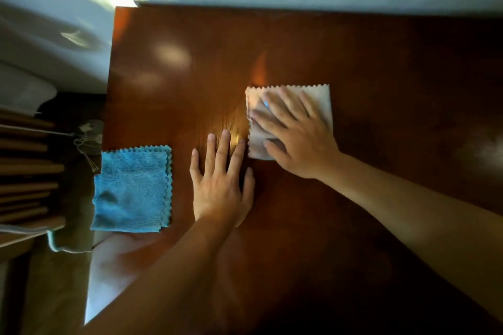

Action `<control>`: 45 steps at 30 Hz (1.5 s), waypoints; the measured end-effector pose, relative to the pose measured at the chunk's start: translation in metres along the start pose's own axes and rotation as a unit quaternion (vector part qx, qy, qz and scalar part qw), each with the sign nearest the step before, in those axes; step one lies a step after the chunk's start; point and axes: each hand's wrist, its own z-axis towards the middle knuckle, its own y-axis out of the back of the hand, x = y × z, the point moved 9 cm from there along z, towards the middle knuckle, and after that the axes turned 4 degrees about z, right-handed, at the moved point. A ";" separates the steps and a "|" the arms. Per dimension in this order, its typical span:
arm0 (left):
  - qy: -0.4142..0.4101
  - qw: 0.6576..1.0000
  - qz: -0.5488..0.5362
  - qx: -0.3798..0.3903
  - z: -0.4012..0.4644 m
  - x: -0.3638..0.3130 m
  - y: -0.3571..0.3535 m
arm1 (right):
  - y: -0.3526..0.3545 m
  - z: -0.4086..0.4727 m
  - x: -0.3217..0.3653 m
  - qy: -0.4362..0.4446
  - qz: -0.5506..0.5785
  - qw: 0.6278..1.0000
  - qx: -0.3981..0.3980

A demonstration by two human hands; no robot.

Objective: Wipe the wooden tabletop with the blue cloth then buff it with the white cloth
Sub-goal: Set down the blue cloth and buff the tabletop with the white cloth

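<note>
- The right hand (296, 136) lies flat on the white cloth (321, 98), fingers straight and spread, pressing it to the bench (353, 57); it grips nothing.
- The left hand (220, 182) rests palm-down on bare wood just beside the white cloth's left edge, fingers straight, holding nothing.
- The blue cloth (130, 187) sits folded at the bench's left edge, apart from both hands, one side overhanging slightly.
- With the blue cloth set aside and the white one under the palm, the step in hand looks like buffing.
- To buff well, the person would do best to keep the whole palm on the cloth so that pressure spreads evenly, not just through the fingertips.
- Strokes should probably follow the grain, each pass overlapping the last, working from the far edge toward the near one.
- The left hand serves as a brace; it is better lifted clear before the cloth passes, or it may leave prints on polished wood.
- The glossy reflections show where shine is already up; dull patches need more passes.
- The cloth should stay flat and folded; a bunched corner would buff unevenly.
</note>
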 end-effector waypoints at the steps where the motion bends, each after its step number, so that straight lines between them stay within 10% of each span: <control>1: -0.001 1.000 -0.001 -0.002 0.000 0.000 0.000 | -0.001 -0.002 0.002 0.013 0.002 1.000 0.007; 12: 0.005 1.000 -0.021 -0.016 -0.003 0.000 0.001 | 0.028 0.117 -0.089 -0.151 0.029 0.988 0.015; 20: 0.003 1.000 -0.017 -0.025 -0.002 0.000 0.003 | 0.015 0.055 -0.032 -0.001 0.020 0.999 0.027; 27: 0.002 0.999 -0.022 -0.026 -0.003 0.001 0.001 | 0.029 0.100 -0.099 -0.149 0.015 0.989 -0.020; 34: 0.006 0.999 -0.029 -0.029 -0.002 0.000 0.005 | 0.021 0.014 -0.074 -0.044 0.003 0.999 -0.022; 45: 0.000 0.999 -0.021 -0.049 -0.003 0.001 0.001 | 0.027 0.031 -0.100 -0.151 0.012 0.988 -0.025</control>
